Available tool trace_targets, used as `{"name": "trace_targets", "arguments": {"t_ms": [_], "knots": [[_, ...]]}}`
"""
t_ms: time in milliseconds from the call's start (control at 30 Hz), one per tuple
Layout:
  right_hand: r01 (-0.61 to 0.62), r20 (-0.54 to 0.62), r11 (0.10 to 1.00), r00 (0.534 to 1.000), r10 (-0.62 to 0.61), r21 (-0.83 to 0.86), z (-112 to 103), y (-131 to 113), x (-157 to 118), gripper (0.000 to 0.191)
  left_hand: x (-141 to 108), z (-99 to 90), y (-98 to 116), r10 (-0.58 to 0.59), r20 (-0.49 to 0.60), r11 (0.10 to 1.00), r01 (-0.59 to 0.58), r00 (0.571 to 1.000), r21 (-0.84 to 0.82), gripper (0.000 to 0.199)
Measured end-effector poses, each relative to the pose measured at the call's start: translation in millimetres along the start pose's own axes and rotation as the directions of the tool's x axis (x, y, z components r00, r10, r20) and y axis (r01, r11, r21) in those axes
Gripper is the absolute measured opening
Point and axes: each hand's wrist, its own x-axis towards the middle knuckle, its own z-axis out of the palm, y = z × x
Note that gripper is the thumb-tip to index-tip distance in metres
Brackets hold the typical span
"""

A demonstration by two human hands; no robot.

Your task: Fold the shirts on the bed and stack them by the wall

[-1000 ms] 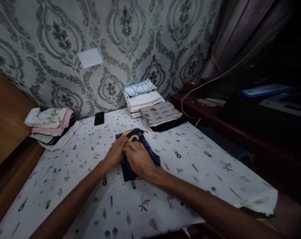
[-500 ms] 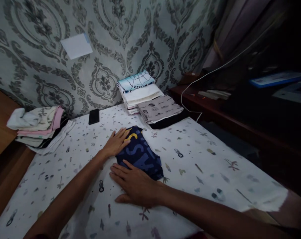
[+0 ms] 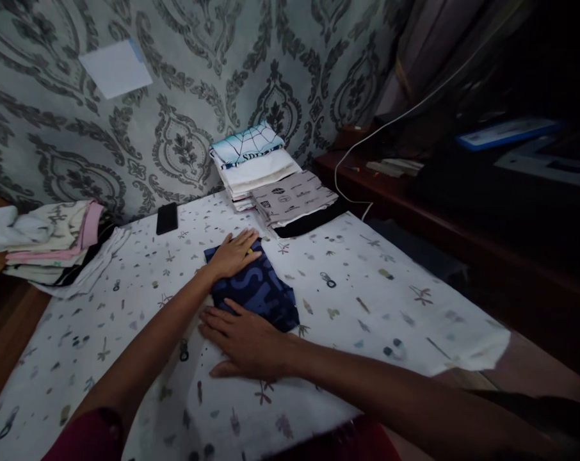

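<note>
A dark blue folded cloth (image 3: 271,296) with lighter blue lettering lies flat on a white patterned sheet (image 3: 347,333). My left hand (image 3: 233,255) rests palm down on the cloth's upper part, fingers spread toward its far edge, covering most of a yellow mark. Along the near edge of the same cloth lies my right hand (image 3: 246,342), flat with its thumb apart, partly on the cloth and partly on the sheet. Neither hand grips anything.
Folded clothes (image 3: 256,160) are stacked by the wall, with a grey printed cloth (image 3: 294,198) beside them. A black phone (image 3: 167,218) lies left of these. Another clothes pile (image 3: 54,243) sits at the far left. A white cable (image 3: 390,121) runs over dark furniture at the right.
The view has shifted, so the surroundings sit further left. My left hand has slid right across the cloth to its far edge, uncovering the upper left corner. My right hand stays at the near edge.
</note>
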Motion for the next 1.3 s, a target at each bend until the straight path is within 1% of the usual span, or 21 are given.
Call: {"name": "trace_targets", "arguments": {"t_ms": [100,167,200,233,267,333,367,400,433,467,533,567,633,733,833,900,967,1067,1133,1233,1300], "knots": [[0.000,0.008,1.000,1.000,0.000,0.004,-1,-2,0,0.071,9,-4.8,-12,-0.117,-0.134,0.989,0.103,0.984,-0.103,0.054],[0.014,0.004,1.000,1.000,-0.014,0.013,-5,-4,-2,0.066,3,-12.5,-19,-0.206,-0.288,0.961,0.138,0.935,-0.240,0.046],[0.021,-0.011,1.000,1.000,-0.021,0.017,-7,-5,-4,0.062,-4,-17.1,-23,-0.279,-0.355,0.930,0.159,0.892,-0.332,0.041],[0.024,-0.038,1.000,0.999,-0.023,0.020,-11,-5,-6,0.057,-12,-21.8,-27,-0.386,-0.393,0.871,0.189,0.834,-0.454,0.034],[0.016,-0.074,1.000,0.997,-0.015,0.023,-15,-5,-9,0.051,-23,-26.2,-29,-0.510,-0.391,0.780,0.219,0.766,-0.586,0.028],[-0.050,-0.165,0.998,0.985,0.054,0.031,-25,1,-15,0.042,-48,-32.7,-31,-0.714,-0.295,0.558,0.261,0.635,-0.788,0.021],[-0.102,-0.210,0.994,0.972,0.108,0.037,-31,7,-16,0.039,-61,-34.4,-30,-0.775,-0.230,0.453,0.264,0.589,-0.852,0.019],[-0.158,-0.248,0.986,0.955,0.164,0.045,-37,16,-17,0.036,-75,-35.1,-27,-0.810,-0.158,0.351,0.251,0.565,-0.902,0.018],[-0.210,-0.279,0.976,0.935,0.217,0.055,-43,27,-16,0.035,-87,-34.9,-21,-0.824,-0.081,0.248,0.227,0.561,-0.942,0.017],[-0.256,-0.299,0.965,0.918,0.262,0.059,-49,39,-12,0.036,-99,-34.0,-15,-0.820,0.002,0.135,0.197,0.572,-0.971,0.016],[-0.326,-0.305,0.944,0.895,0.326,0.054,-60,68,1,0.038,-120,-31.3,4,-0.771,0.173,-0.120,0.127,0.613,-0.985,0.019],[-0.362,-0.284,0.931,0.890,0.356,0.034,-65,83,10,0.039,-129,-29.7,14,-0.738,0.231,-0.213,0.105,0.634,-0.971,0.021],[-0.437,-0.185,0.899,0.886,0.425,-0.029,-73,111,31,0.043,-143,-26.6,36,-0.695,0.294,-0.302,0.105,0.656,-0.948,0.023],[-0.502,-0.023,0.857,0.864,0.503,-0.113,-80,142,60,0.054,-157,-22.9,68,-0.622,0.378,-0.383,0.154,0.686,-0.911,0.022],[-0.510,0.045,0.849,0.853,0.520,-0.135,-83,159,77,0.060,-159,-21.0,94,-0.539,0.462,-0.453,0.220,0.704,-0.864,0.027],[-0.507,0.085,0.851,0.850,0.520,-0.136,-85,166,84,0.058,-155,-19.9,105,-0.528,0.490,-0.475,0.237,0.694,-0.847,0.033],[-0.505,0.133,0.853,0.844,0.520,-0.128,-88,170,89,0.048,-149,-18.2,112,-0.551,0.499,-0.482,0.233,0.668,-0.845,0.032],[-0.512,0.166,0.853,0.837,0.522,-0.102,-95,172,90,0.027,-143,-15.6,112,-0.593,0.519,-0.490,0.236,0.616,-0.839,0.019],[-0.522,0.144,0.850,0.838,0.526,-0.068,-102,171,84,0.020,-145,-16.0,107,-0.601,0.526,-0.491,0.241,0.602,-0.837,0.013],[-0.544,0.066,0.839,0.838,0.542,0.018,-112,168,62,0.017,-154,-22.0,93,-0.615,0.496,-0.492,0.193,0.613,-0.849,0.010],[-0.563,0.017,0.820,0.825,0.564,0.105,-113,164,39,0.019,-159,-27.2,83,-0.660,0.465,-0.506,0.109,0.590,-0.856,0.011]]}}
